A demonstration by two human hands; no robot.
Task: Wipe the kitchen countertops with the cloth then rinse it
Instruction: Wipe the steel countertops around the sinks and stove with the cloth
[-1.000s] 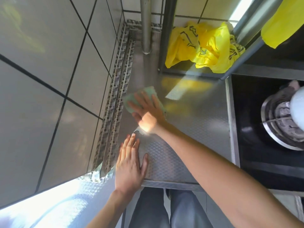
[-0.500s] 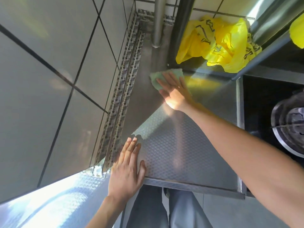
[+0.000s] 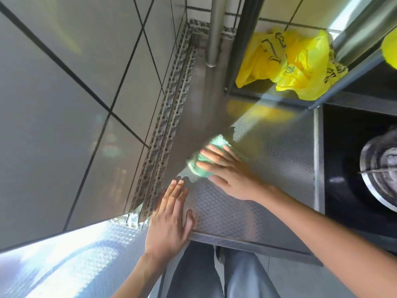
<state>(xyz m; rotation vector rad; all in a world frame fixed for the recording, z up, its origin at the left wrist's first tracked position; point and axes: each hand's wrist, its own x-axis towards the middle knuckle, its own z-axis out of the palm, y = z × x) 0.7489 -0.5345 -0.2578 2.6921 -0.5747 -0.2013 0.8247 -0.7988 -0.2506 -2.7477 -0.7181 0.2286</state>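
Note:
A green cloth (image 3: 217, 145) lies flat on the embossed steel countertop (image 3: 277, 147), near its left side. My right hand (image 3: 229, 171) presses down on the cloth with fingers spread, covering most of it; the cloth is blurred. My left hand (image 3: 169, 218) rests flat, palm down, on the counter's front left corner, a short way below the cloth and not touching it.
A tiled wall (image 3: 75, 104) with a perforated metal strip (image 3: 165, 130) borders the counter on the left. A metal pipe (image 3: 214, 31) and a yellow plastic bag (image 3: 287, 63) sit at the back. A dark stove with a steel pot (image 3: 380, 173) lies to the right.
My right hand has pulled the cloth back from the far corner toward me, closer to my left hand. My left hand stays planted on the front corner.

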